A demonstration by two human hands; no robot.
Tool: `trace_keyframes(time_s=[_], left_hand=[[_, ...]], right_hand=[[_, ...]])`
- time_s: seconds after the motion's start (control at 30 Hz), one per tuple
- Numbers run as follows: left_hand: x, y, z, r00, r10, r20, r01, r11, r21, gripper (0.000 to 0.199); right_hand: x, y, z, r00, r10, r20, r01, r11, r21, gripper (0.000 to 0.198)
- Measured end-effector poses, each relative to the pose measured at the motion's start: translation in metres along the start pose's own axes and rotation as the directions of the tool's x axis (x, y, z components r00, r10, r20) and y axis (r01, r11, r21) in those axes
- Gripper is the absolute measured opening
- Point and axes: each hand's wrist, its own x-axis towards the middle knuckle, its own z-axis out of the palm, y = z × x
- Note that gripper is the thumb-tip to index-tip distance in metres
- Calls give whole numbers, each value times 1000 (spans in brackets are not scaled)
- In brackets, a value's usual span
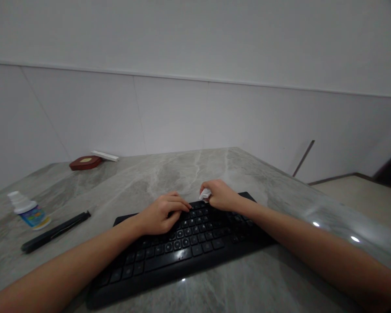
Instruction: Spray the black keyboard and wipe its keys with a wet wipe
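A black keyboard lies at a slant on the grey marbled table in front of me. My left hand rests on its upper middle keys, palm down, with the fingers stretched toward the top row and nothing in them. Just right of it, at the keyboard's back edge, my right hand is closed around a crumpled white wipe. Part of the wipe sticks out between thumb and fingers; the rest is hidden in the hand. My right forearm covers some of the keys on the right side.
Left of the keyboard lies a long, slim black tool. Beside it stands a small white bottle with a blue label. Farther back are a reddish-brown case and a white bar, near the wall.
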Motion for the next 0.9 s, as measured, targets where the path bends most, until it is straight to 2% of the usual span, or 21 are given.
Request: trace_keyframes(time_s=[0.1, 0.17, 0.27, 0.37, 0.43, 0.57, 0.7, 0.9], left_hand=[[0, 1, -1, 1000, -5, 5, 5, 1000, -3, 33], [-1, 0, -1, 1000, -3, 8, 3, 1000, -5, 33], [-2, -1, 0, 1000, -3, 11, 3, 1000, -1, 33], [-1, -2, 1, 1000, -2, 3, 2, 1000, 4, 33], [-1, -1, 0, 1000, 4, -6, -4, 1000, 2, 33], [-1, -1, 1, 1000, 7, -6, -7, 1000, -2, 34], [-2, -1, 1, 1000, 7, -5, -7, 1000, -1, 34], [-1, -3, 1, 1000, 3, 0, -3, 1000, -8, 35]], right_hand=[[0, 0, 6, 999, -42, -8, 43, 994, 105, 25], [0, 0, 6, 998, -55, -11, 56, 994, 93, 24], [0, 3, -4, 999, -34, 20, 36, 997, -73, 23], [-1, 7, -17, 995, 67, 72, -46, 964, -264, 26], [-1, 10, -25, 988, 117, 105, -79, 946, -313, 28], [-2, 11, -37, 978, 103, 182, -54, 965, -257, 28], [-3, 12, -46, 976, 38, 213, 3, 982, -189, 24], [-7, 6, -50, 962, 10, 274, 26, 992, -126, 19]])
